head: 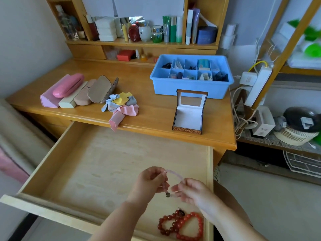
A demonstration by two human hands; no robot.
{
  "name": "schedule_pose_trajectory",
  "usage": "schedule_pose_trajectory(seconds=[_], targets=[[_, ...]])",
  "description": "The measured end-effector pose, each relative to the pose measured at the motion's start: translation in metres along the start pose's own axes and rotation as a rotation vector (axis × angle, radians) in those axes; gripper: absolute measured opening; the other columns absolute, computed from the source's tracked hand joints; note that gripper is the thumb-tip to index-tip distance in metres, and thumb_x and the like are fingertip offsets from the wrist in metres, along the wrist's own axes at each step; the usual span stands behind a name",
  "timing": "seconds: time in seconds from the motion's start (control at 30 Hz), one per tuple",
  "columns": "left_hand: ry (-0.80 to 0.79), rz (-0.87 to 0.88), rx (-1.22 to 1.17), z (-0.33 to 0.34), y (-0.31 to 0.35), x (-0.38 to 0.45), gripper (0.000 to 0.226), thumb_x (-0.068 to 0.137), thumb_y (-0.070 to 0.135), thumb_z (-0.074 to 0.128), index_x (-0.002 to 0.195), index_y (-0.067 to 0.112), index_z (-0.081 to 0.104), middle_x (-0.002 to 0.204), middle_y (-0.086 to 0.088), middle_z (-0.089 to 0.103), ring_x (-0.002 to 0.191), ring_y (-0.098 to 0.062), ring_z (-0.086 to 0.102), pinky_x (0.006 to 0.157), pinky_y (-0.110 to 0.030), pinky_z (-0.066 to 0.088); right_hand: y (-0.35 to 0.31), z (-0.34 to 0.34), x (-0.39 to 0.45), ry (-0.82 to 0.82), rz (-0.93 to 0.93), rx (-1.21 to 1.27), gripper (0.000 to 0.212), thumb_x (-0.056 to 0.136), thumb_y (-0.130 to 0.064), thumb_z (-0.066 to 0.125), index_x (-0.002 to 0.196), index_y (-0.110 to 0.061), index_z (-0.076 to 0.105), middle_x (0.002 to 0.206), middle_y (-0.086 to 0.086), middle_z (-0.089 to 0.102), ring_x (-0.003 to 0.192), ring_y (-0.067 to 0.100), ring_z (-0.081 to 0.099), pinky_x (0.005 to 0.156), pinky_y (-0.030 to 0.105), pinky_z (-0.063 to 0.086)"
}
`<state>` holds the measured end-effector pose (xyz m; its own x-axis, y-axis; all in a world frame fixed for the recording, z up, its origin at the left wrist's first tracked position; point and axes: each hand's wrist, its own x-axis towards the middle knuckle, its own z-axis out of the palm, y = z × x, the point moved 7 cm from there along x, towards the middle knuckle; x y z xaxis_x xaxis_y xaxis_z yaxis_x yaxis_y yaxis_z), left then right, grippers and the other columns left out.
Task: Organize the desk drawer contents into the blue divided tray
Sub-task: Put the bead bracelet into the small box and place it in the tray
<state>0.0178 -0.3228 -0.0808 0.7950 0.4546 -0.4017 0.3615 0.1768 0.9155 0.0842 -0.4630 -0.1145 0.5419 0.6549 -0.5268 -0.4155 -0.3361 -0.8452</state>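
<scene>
head view: you hold the pale pink bracelet (174, 173) stretched between both hands above the open drawer (111, 164). left hand (150, 183) pinches one end, right hand (190, 190) pinches the other beside a small dark charm (167, 194), probably to untwist it before stowing. two red bead bracelets (181, 225) lie in the drawer's near right corner, under your forearms. blue divided tray (191, 76) sits on the desk beyond the drawer, most compartments filled. an open jewellery box (189, 113) stands between drawer and tray, likely meant for bracelets. glasses cases (76, 91) and cloths (121, 105) lie beyond the drawer's left half.
</scene>
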Motion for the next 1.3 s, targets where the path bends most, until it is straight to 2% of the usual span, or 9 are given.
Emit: schedule_pose_trajectory(seconds=[0.07,0.23,0.4,0.53,0.77,0.9,1.0,1.13,1.3], targets=[[-0.002,-0.077,-0.127,-0.001,-0.012,0.001,0.008,0.091,0.005,0.058,0.088,0.000,0.063,0.067,-0.007,0.062,0.063,-0.019,0.063,0.067,-0.031,0.058,-0.008,-0.007,-0.003,0.043,-0.031,0.127,0.019,0.091,-0.018,0.059,0.095,0.000,0.065,0.094,0.007,0.074,0.080,0.019,0.068,0.076,0.033,0.055],[0.035,-0.193,-0.266,-0.008,-0.052,0.006,0.011,0.091,0.012,0.059,0.094,0.005,0.068,0.072,-0.009,0.066,0.071,-0.025,0.068,0.066,-0.033,0.057,-0.076,-0.014,-0.015,0.109,-0.307,-0.193,0.019,0.093,-0.018,0.056,0.082,-0.009,0.068,0.071,0.006,0.070,0.064,0.016,0.066,0.062,0.023,0.054],[0.171,-0.196,-0.062,-0.032,-0.078,0.019,0.018,0.093,-0.001,0.048,0.091,0.005,0.065,0.061,-0.003,0.066,0.056,-0.017,0.064,0.056,-0.027,0.054,-0.176,-0.044,-0.018,0.302,-0.614,-0.272,0.025,0.094,-0.023,0.054,0.081,-0.006,0.066,0.073,0.009,0.071,0.064,0.012,0.068,0.061,0.015,0.052],[0.153,-0.157,-0.006,-0.029,-0.079,0.024,0.020,0.092,-0.005,0.046,0.089,0.005,0.064,0.062,-0.004,0.065,0.053,-0.016,0.062,0.056,-0.027,0.054,-0.217,-0.062,0.012,0.459,-0.593,-0.463,0.023,0.097,-0.021,0.049,0.081,-0.014,0.066,0.075,-0.001,0.071,0.064,0.007,0.068,0.057,0.014,0.052],[0.034,-0.092,0.324,-0.020,-0.078,0.020,0.021,0.084,-0.001,0.052,0.083,0.016,0.063,0.067,-0.001,0.062,0.054,-0.012,0.061,0.059,-0.024,0.052,-0.214,-0.077,0.063,0.567,-0.296,-0.927,0.023,0.095,-0.022,0.050,0.114,-0.015,0.062,0.108,0.004,0.068,0.089,0.021,0.067,0.078,0.034,0.055],[-0.211,-0.047,0.749,0.002,-0.081,0.011,0.008,0.076,0.027,0.060,0.079,0.034,0.058,0.078,0.013,0.061,0.068,0.003,0.056,0.066,-0.008,0.045,-0.206,-0.075,0.048,0.686,-0.462,-1.036,0.035,0.094,-0.020,0.053,0.129,-0.017,0.054,0.126,0.002,0.058,0.109,0.021,0.057,0.084,0.027,0.043],[-0.317,0.014,1.067,0.020,-0.081,0.006,0.020,0.073,0.041,0.062,0.091,0.032,0.058,0.092,0.013,0.058,0.089,-0.008,0.058,0.077,-0.016,0.044,-0.190,-0.064,0.043,0.589,-0.522,-1.154,0.031,0.094,-0.020,0.052,0.123,-0.015,0.061,0.127,0.001,0.057,0.110,0.019,0.055,0.087,0.028,0.043],[-0.366,0.042,1.298,0.035,-0.082,0.001,0.027,0.079,0.040,0.065,0.099,0.022,0.061,0.107,0.000,0.060,0.101,-0.021,0.059,0.083,-0.026,0.045,-0.164,-0.049,0.014,0.550,-0.659,-1.184,0.036,0.089,-0.015,0.059,0.126,-0.011,0.059,0.138,0.006,0.050,0.123,0.025,0.049,0.100,0.035,0.039],[-0.383,0.064,1.321,0.031,-0.087,0.001,0.017,0.084,0.028,0.058,0.100,0.022,0.061,0.108,0.000,0.060,0.102,-0.021,0.058,0.080,-0.024,0.042,-0.123,-0.027,-0.035,0.587,-0.943,-1.096,0.028,0.081,-0.004,0.067,0.109,-0.007,0.068,0.118,0.008,0.063,0.108,0.026,0.059,0.096,0.038,0.045]])
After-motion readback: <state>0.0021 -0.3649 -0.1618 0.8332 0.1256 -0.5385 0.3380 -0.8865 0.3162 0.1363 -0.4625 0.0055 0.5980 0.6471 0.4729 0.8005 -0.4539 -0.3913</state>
